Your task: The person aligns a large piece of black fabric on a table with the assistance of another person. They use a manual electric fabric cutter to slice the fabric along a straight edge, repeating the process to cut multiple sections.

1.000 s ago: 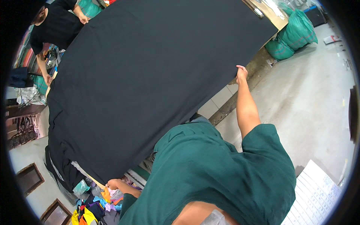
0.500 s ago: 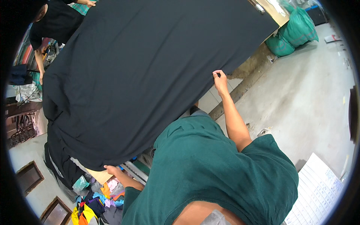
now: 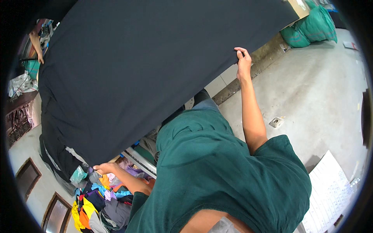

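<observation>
A wide black fabric sheet (image 3: 147, 66) stretches across the space in front of me, fairly smooth in the middle and bunched along its left side. My left hand (image 3: 104, 168) is closed on its near left corner. Farther off to the right, my right hand (image 3: 244, 60) pinches the near edge between thumb and fingers. Between my hands that edge runs nearly straight. At the far left another person's hand (image 3: 40, 56) touches the side of the fabric; the rest of that person is mostly out of view.
A heap of colourful cloth scraps (image 3: 105, 204) lies below my left arm, beside a metal rail (image 3: 140, 163). Green sacks (image 3: 316, 27) stand at the far right. A written paper sheet (image 3: 326, 190) is at the lower right. A small fixture (image 3: 276, 122) sits on the grey floor.
My right hand has moved farther away and slightly right, my left hand a little left. The fabric's near edge is straighter and its folds are flatter. The other person has shifted mostly out of view.
</observation>
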`<state>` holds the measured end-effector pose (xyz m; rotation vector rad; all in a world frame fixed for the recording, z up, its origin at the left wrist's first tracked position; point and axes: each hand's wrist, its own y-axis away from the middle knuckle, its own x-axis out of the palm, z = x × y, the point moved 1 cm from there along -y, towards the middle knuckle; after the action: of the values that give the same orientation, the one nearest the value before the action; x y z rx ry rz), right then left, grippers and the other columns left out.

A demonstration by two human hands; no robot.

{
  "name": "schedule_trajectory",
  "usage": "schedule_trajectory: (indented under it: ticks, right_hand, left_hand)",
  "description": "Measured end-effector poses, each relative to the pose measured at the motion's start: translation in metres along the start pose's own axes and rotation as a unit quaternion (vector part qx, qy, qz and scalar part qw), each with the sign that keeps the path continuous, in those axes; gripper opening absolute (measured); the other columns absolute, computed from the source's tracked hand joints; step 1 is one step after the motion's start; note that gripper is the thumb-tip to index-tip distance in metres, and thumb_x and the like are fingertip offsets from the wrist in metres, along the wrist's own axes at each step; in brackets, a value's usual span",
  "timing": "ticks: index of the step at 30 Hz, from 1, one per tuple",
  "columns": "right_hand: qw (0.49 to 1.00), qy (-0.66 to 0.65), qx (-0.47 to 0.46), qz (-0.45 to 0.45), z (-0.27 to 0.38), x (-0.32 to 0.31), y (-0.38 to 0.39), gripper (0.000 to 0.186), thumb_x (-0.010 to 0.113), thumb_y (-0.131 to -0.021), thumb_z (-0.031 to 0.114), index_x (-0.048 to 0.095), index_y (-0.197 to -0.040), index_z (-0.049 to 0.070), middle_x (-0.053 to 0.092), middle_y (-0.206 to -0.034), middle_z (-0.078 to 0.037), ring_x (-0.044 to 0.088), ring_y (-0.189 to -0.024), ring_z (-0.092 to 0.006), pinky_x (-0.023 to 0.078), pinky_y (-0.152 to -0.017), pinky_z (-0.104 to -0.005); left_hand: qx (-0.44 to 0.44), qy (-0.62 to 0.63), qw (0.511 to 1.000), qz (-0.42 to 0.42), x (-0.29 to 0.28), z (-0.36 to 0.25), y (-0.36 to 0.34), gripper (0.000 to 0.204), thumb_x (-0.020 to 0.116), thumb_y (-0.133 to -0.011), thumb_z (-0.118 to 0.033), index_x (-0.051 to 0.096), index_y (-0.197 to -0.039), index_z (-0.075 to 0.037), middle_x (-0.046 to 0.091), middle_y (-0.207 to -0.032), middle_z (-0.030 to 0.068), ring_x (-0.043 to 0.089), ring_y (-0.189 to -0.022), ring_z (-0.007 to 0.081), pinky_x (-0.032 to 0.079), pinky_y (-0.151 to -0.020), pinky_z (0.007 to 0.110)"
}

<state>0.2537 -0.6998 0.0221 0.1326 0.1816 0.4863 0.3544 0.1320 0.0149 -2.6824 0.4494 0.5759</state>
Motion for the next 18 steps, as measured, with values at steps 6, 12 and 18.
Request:
schedule_trajectory:
  ticks: [6,12,18]
  right_hand:
    - [0.989,-0.144,-0.03,0.01,0.038,0.014,0.015,0.014,0.062,-0.108,0.013,0.075,-0.113,0.013,0.053,-0.087,0.011,0.043,-0.075,-0.0011,0.031,-0.064,-0.0211]
    - [0.999,-0.036,0.01,0.026,-0.005,-0.004,0.009,0.017,0.059,-0.108,0.01,0.076,-0.112,0.012,0.047,-0.081,0.011,0.036,-0.068,-0.0017,0.029,-0.059,-0.0218]
    - [0.99,-0.034,0.132,0.031,-0.032,0.005,0.017,0.017,0.06,-0.106,0.008,0.074,-0.116,0.008,0.056,-0.084,0.002,0.05,-0.071,-0.0074,0.047,-0.058,-0.0249]
  left_hand:
    - [0.027,-0.001,0.994,-0.102,-0.005,-0.046,-0.002,0.067,0.046,-0.111,-0.046,0.058,-0.119,0.02,0.068,-0.114,0.0319,0.065,-0.1,0.0391,0.054,-0.097,0.047]
    - [-0.042,-0.081,0.996,-0.003,-0.011,-0.005,0.027,0.068,0.042,-0.112,-0.041,0.056,-0.123,0.024,0.067,-0.12,0.0367,0.067,-0.105,0.046,0.056,-0.093,0.052]
    - [-0.236,-0.124,0.952,0.15,-0.01,0.068,0.035,0.054,0.05,-0.112,-0.036,0.06,-0.125,0.015,0.071,-0.11,0.0249,0.07,-0.09,0.033,0.058,-0.076,0.044]
